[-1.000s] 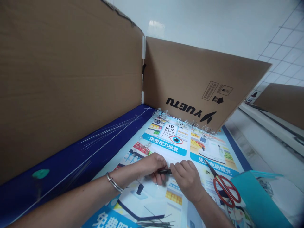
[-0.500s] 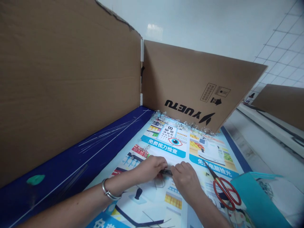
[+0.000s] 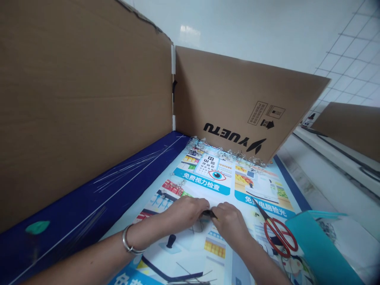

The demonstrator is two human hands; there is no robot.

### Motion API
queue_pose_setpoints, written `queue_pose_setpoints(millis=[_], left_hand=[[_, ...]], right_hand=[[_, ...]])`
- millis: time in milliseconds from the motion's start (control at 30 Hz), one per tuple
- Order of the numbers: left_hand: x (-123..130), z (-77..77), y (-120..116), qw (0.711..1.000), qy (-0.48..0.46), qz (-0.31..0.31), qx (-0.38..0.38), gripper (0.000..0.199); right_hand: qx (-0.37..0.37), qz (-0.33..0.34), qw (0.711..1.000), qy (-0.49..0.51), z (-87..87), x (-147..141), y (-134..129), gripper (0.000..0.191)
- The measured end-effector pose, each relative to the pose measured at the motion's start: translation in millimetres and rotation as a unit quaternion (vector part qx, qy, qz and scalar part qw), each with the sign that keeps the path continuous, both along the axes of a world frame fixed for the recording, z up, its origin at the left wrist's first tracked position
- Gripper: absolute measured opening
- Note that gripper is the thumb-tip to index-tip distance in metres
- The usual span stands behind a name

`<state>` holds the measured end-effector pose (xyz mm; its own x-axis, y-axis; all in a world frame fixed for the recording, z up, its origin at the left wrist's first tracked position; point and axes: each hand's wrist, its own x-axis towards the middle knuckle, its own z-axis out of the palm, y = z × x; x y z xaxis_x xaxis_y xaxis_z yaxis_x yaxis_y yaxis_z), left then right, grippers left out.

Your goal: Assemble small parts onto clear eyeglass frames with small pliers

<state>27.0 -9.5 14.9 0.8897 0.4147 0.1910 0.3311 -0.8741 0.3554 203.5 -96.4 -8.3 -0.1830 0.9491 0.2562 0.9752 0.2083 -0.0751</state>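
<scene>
My left hand point(image 3: 184, 215) and my right hand point(image 3: 229, 228) meet over a printed poster point(image 3: 204, 186) with blue bands and Chinese text. Between my fingers, a small black piece point(image 3: 209, 213) is pinched, mostly hidden by both hands. Some thin dark strands show under my left palm. A silver bangle point(image 3: 129, 240) circles my left wrist. Red-handled scissors point(image 3: 279, 237) lie on the poster to the right of my right hand. A bunch of thin black strips point(image 3: 190, 278) lies at the bottom edge of the view.
Two tall cardboard panels point(image 3: 83, 107) point(image 3: 246, 99) stand along the left and back, with clear plastic scraps point(image 3: 225, 153) at their foot. A navy strip point(image 3: 89, 186) carries thin clear strands. A teal folder point(image 3: 319, 249) lies at the right.
My hands have drawn closer together and now cover more of the black piece. The whole view has shifted slightly left.
</scene>
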Motion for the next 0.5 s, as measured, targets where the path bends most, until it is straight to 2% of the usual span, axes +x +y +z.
queue_pose_setpoints(millis=[100, 200, 267, 400, 500], left_hand=[[0, -0.8, 2, 1.0, -0.011, -0.006, -0.016, 0.022], [0, -2.4, 7, 0.994, -0.059, 0.018, -0.087, 0.024], [0, -4.1, 13, 0.981, -0.101, 0.046, -0.157, 0.027], [-1, -8.6, 28, 0.935, -0.165, 0.082, -0.302, 0.028], [-4, -11.0, 37, 0.926, -0.144, 0.089, -0.338, 0.026]], right_hand=[[0.005, 0.0, 1.0, 0.01, -3.4, 1, 1, 0.005], [0.03, 0.0, 1.0, 0.005, -5.4, 2, 1, 0.003], [0.044, -0.001, 0.999, 0.005, -5.5, 3, 1, 0.006], [0.056, -0.001, 0.998, 0.028, -4.2, 3, -1, 0.01], [0.06, 0.0, 0.997, 0.048, -4.1, 3, -4, 0.011]])
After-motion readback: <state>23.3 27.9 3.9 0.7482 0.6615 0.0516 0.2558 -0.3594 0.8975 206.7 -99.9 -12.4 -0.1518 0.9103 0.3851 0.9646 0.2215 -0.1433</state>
